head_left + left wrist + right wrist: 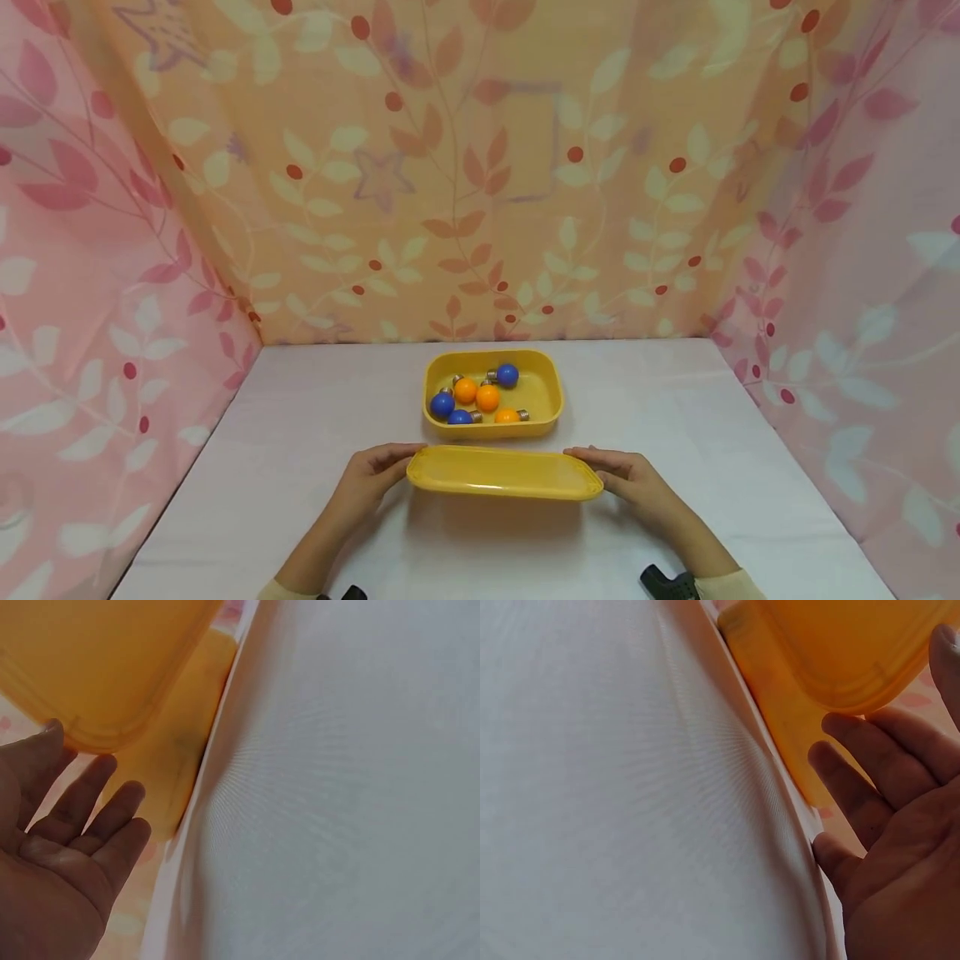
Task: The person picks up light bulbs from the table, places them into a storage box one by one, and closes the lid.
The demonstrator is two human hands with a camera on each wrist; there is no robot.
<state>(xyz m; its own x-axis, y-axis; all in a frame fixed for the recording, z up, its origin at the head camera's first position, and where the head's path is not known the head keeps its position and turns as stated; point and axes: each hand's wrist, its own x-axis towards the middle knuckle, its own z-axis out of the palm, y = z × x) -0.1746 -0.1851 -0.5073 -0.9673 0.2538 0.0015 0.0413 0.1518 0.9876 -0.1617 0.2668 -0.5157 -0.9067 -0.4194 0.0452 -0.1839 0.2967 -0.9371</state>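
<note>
A yellow plastic lid (pixel 504 473) is held tilted above the table, in front of a yellow box (pixel 555 392). My left hand (pixel 375 477) pinches its left end between thumb and fingers. At the opposite end my right hand (pixel 630 482) pinches it too. In the left wrist view, the lid's corner (pixel 105 712) meets the thumb and fingertips, while the lower fingers stay off it. The right wrist view has the other lid corner (pixel 855 682) between thumb and fingers. Inside the box lie several small bulbs, among them a blue bulb (pixel 507 375) and an orange bulb (pixel 466 390).
A white cloth (pixel 315 400) covers the table under the box and hands. Patterned fabric walls stand around it: a yellow back wall (pixel 450 208), a pink left wall (pixel 90 317) and a pink right wall (pixel 862 292). Dark straps show at both wrists.
</note>
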